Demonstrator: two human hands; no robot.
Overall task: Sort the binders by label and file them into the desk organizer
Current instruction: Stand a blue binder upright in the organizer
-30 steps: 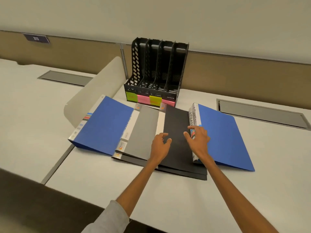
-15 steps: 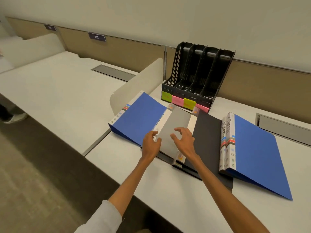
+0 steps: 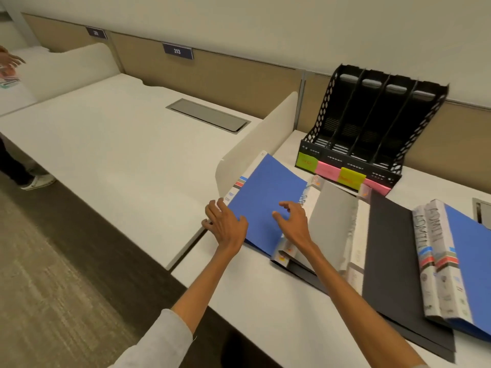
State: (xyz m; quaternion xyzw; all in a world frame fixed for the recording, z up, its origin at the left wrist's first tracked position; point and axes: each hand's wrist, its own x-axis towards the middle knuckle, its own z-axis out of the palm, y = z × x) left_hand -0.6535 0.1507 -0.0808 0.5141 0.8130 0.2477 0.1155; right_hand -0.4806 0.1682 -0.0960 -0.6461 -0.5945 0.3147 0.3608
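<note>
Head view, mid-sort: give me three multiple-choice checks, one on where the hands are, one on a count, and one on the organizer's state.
1. Where are both hands?
A) at the leftmost blue binder
B) at the wall sign
C) under the desk

2. How many slots does the desk organizer have?
A) two
B) four
C) six

3. What do its slots hold?
A) one binder each
B) a single binder
C) nothing

Answers:
1 A: the left hand lies at that binder's left edge and the right hand is over its cover.
2 B: three inner dividers split the organizer into four slots.
3 C: every slot shows empty.
</note>
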